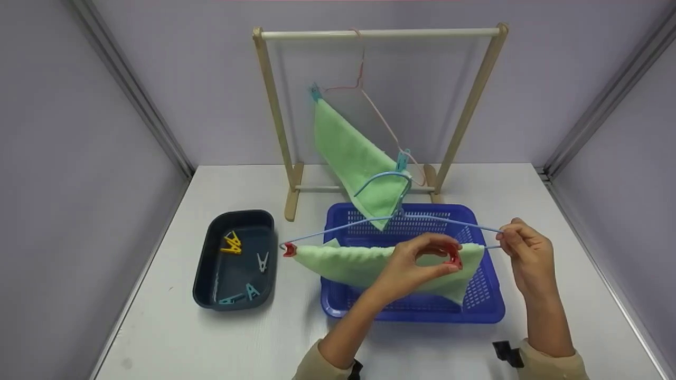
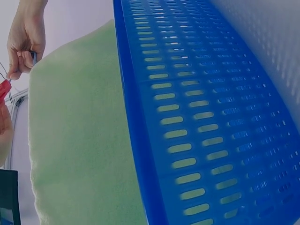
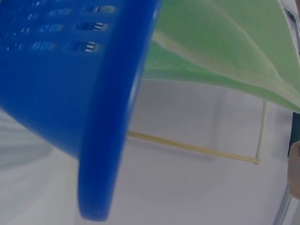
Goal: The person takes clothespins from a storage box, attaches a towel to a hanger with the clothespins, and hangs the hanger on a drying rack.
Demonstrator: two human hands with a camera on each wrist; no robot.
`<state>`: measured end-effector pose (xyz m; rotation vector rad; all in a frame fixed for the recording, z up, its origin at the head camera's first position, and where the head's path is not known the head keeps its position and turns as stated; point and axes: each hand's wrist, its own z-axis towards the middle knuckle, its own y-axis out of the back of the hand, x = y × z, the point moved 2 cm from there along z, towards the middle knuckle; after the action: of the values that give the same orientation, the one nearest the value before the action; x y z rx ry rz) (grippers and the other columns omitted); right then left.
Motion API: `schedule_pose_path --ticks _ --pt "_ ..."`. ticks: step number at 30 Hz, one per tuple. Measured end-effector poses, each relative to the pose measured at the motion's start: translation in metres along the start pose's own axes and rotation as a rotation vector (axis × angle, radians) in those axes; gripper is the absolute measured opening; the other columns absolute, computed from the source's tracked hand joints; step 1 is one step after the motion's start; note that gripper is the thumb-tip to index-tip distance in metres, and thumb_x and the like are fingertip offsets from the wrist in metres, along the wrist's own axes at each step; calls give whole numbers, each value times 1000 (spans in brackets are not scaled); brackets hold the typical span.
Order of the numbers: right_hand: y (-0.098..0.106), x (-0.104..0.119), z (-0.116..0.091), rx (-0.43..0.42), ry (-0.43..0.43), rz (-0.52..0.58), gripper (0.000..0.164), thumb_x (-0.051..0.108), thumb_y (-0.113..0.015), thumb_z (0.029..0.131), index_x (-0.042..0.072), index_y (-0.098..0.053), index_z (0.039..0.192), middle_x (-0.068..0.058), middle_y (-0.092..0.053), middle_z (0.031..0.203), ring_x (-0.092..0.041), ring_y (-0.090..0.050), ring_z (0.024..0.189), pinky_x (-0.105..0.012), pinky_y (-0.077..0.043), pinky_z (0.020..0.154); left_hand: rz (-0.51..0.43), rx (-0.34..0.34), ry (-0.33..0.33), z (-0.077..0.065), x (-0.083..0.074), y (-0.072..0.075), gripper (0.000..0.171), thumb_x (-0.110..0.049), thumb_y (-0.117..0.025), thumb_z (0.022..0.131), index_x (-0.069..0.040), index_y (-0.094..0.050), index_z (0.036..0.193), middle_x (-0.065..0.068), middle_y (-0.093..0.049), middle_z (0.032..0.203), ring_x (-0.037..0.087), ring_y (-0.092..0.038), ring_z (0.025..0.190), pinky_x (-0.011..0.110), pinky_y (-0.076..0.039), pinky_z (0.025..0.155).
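Above the blue basket [image 1: 412, 315], a blue wire hanger [image 1: 338, 228] carries a light green cloth [image 1: 343, 261] folded over its lower bar. My right hand [image 1: 531, 258] pinches the hanger's right end. Between thumb and fingers my left hand [image 1: 406, 264] pinches a red clothespin [image 1: 454, 255], held at the cloth near its right part. Another red clothespin [image 1: 289, 249] grips the cloth's left corner on the hanger. In the left wrist view the cloth [image 2: 84, 126] hangs beside the basket wall, with the red clothespin [image 2: 4, 89] at the left edge.
Behind stands a wooden rack [image 1: 380, 35], where a pink hanger [image 1: 383, 119] holds a green cloth [image 1: 354, 153] with teal clothespins [image 1: 403, 160]. To the left, a dark tray [image 1: 198, 274] contains yellow clothespins [image 1: 232, 244], a grey clothespin [image 1: 262, 262] and teal clothespins [image 1: 252, 291].
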<state>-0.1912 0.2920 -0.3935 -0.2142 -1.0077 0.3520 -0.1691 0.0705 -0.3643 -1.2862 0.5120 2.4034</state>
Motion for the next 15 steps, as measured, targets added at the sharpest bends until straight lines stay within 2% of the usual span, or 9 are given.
schedule_pose_path --ticks 15 --pt "-1 0 0 13 13 5 18 -11 -45 91 -23 -51 78 -7 -45 68 -12 -37 61 -15 -33 52 14 -9 -15 3 1 -2 31 2 -66 82 8 -56 110 18 -62 104 13 -60 95 34 -49 83"
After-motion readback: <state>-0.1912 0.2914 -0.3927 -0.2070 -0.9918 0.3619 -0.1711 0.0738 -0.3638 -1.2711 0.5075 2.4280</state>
